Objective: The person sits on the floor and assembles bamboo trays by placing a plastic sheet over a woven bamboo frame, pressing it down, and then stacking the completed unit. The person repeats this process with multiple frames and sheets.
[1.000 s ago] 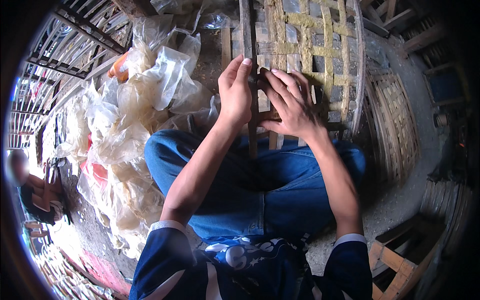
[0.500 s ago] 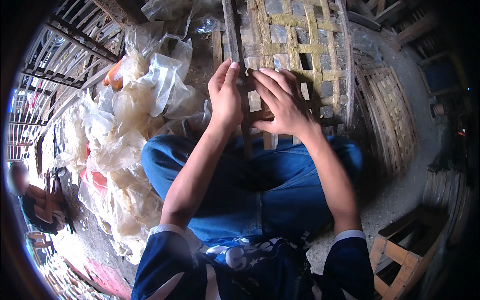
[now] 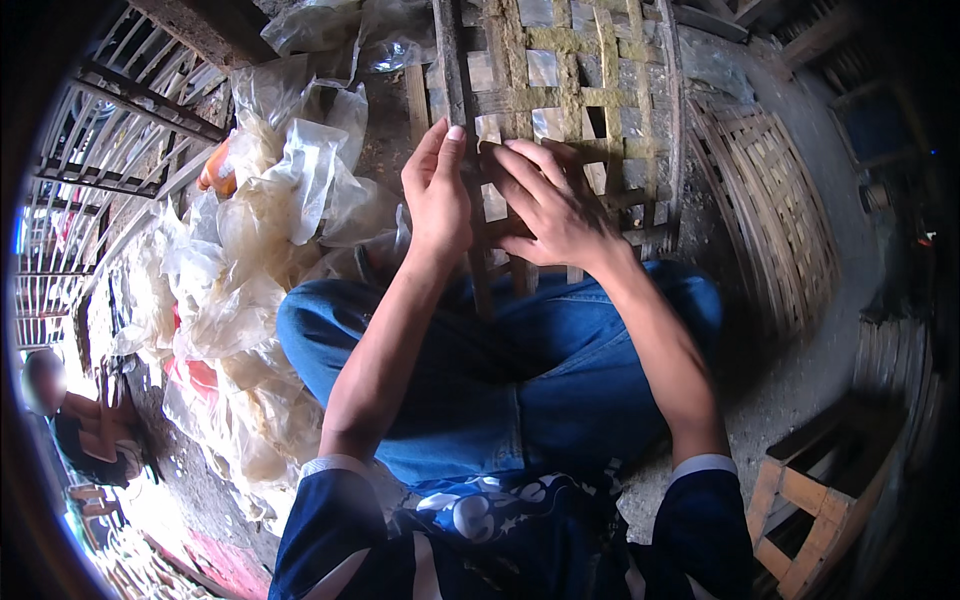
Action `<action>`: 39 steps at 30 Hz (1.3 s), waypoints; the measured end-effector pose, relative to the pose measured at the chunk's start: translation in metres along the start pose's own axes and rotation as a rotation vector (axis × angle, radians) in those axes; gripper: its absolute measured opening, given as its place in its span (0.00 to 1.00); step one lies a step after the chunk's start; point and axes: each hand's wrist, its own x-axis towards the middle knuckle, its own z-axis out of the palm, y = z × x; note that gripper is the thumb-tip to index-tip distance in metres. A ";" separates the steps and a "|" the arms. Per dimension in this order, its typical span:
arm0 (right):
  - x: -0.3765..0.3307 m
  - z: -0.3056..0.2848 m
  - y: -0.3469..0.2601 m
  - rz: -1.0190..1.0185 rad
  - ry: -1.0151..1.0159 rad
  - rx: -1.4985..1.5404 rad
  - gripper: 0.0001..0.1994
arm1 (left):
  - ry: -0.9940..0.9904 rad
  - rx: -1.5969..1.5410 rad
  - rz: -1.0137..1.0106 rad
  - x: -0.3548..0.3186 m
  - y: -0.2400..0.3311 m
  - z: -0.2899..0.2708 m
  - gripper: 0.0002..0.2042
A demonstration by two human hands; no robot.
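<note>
A woven bamboo panel (image 3: 606, 97) with wooden edge bars lies in front of me, its near end over my crossed legs. At its left edge bar (image 3: 452, 70), my left hand (image 3: 437, 200) is closed, thumb up against the wood and fingers bent along its outer side. My right hand (image 3: 555, 205) lies palm down over the lattice just right of that bar. Its fingers stretch toward the bar and the thumb is spread apart below them. The undersides of the right fingertips are hidden.
Crumpled clear plastic sheets (image 3: 265, 230) are heaped on the left. Another woven panel (image 3: 775, 200) leans at the right, with a wooden frame (image 3: 800, 510) lower right. Slatted bamboo racks (image 3: 120, 120) stand far left, where another person (image 3: 95, 430) sits.
The whole view has shifted slightly, so the panel and both hands appear a little further left. Both hands keep nearly the same places on the panel.
</note>
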 end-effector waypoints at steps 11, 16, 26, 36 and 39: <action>0.006 -0.012 0.043 0.107 0.374 0.067 0.47 | 0.151 0.070 -0.016 0.023 0.003 -0.020 0.21; -0.034 -0.046 0.116 1.099 0.425 -0.015 0.39 | 0.280 0.186 -0.080 0.041 0.002 -0.039 0.21; -0.090 0.046 0.169 1.369 0.207 0.065 0.18 | 0.214 0.400 -0.002 0.064 -0.066 -0.078 0.19; -0.114 0.089 0.188 1.299 0.059 0.109 0.16 | 0.247 1.101 0.245 0.062 -0.108 -0.113 0.15; -0.119 0.102 0.194 1.295 0.042 0.049 0.16 | 0.229 1.174 0.248 0.063 -0.120 -0.121 0.15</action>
